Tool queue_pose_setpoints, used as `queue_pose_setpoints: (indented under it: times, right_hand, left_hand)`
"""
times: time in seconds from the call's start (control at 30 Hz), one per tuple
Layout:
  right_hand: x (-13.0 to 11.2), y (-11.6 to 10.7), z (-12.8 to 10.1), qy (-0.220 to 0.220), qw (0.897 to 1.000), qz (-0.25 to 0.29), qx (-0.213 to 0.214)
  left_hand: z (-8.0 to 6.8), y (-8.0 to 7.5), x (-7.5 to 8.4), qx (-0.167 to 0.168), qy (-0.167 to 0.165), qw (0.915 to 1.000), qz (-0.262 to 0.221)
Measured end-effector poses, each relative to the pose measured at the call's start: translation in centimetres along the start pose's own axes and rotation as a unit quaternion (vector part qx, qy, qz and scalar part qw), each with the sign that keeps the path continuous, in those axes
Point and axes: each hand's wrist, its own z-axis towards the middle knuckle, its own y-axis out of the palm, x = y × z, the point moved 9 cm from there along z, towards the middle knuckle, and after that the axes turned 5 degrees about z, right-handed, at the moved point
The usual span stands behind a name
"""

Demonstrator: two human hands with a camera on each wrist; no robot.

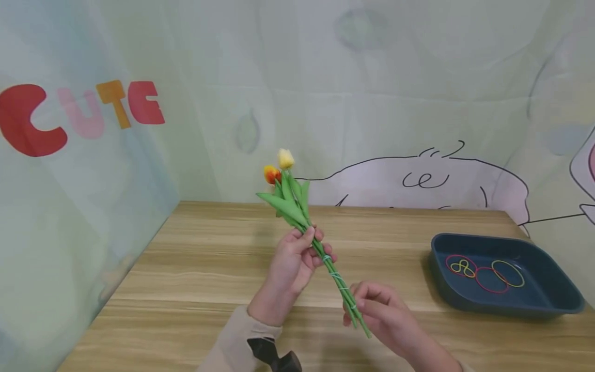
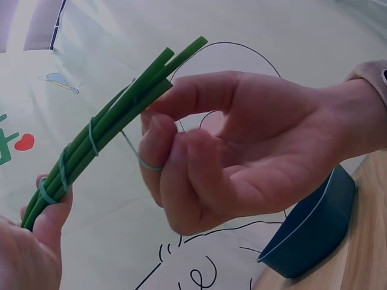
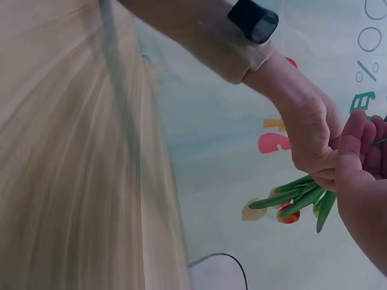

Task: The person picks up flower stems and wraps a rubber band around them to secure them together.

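Artificial tulips with green leaves (image 1: 289, 206) form a small bunch, a pale yellow bloom (image 1: 285, 158) and an orange-red one (image 1: 271, 174) at its top. My left hand (image 1: 288, 261) grips the stems (image 1: 341, 287) around the middle, with the bunch tilted above the table. A thin green rubber band (image 2: 93, 138) winds round the lower stems in several turns. Beside the cut ends is my right hand (image 1: 388, 312). Its curled fingers hold a stretched loop of that band away from the stems, as the left wrist view shows.
On the right of the wooden table (image 1: 186, 268) stands a dark blue tray (image 1: 502, 307). Loose red (image 1: 492, 292) and yellow (image 1: 523, 281) rubber bands lie inside it. A printed cloth backdrop (image 1: 209, 129) rises behind the table and along its left side.
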Motion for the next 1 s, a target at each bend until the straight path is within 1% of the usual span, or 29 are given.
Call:
queue_pose_setpoints:
  times: [0.07,0.13,0.27,0.37,0.47,0.57,0.67,0.7,0.77,0.87,0.93,1.0]
  right_hand:
    - [-0.3,0.1,0.1,-0.023,0.999,-0.034,0.001]
    - [-0.9,0.1,0.1,-0.055,0.995,-0.082,0.01]
    - [-1.8,0.0,0.1,-0.106,0.98,-0.164,0.044]
    - [-2.0,-0.2,0.0,-0.127,0.972,-0.187,0.065]
    - [-2.1,-0.5,-0.1,-0.136,0.968,-0.194,0.08]
    - [-2.1,-1.0,-0.2,-0.129,0.966,-0.199,0.103]
    - [-1.8,-1.7,-0.3,-0.098,0.962,-0.208,0.15]
    - [-1.6,-2.0,-0.4,-0.087,0.96,-0.21,0.165]
    - [-1.5,-2.3,-0.5,-0.079,0.955,-0.218,0.184]
    - [-1.7,-2.1,-0.5,-0.1,0.949,-0.239,0.182]
    - [-2.0,-1.7,-0.5,-0.131,0.945,-0.254,0.162]
    - [-2.2,-1.3,-0.5,-0.156,0.942,-0.264,0.14]
  left_hand:
    - [-0.1,0.1,-0.2,-0.007,-0.007,0.9999,0.002]
    - [-0.1,0.3,-0.5,-0.014,-0.014,0.9998,0.001]
    - [-0.2,0.7,-1.3,-0.024,-0.03,0.9992,0.007]
    - [-0.3,1.2,-2.1,-0.038,-0.05,0.9979,0.015]
    - [-0.4,1.6,-2.6,-0.051,-0.06,0.9966,0.022]
    - [-0.5,1.9,-2.7,-0.07,-0.059,0.9951,0.037]
    - [-0.6,2.1,-2.5,-0.082,-0.048,0.9935,0.062]
    - [-0.6,2.0,-2.4,-0.082,-0.045,0.993,0.072]
    - [-0.5,1.9,-2.1,-0.073,-0.034,0.9928,0.088]
    - [-0.4,1.5,-1.4,-0.057,-0.02,0.9922,0.109]
    - [-0.4,1.3,-1.1,-0.053,-0.017,0.9911,0.121]
    - [-0.4,1.2,-0.9,-0.047,-0.021,0.9899,0.132]
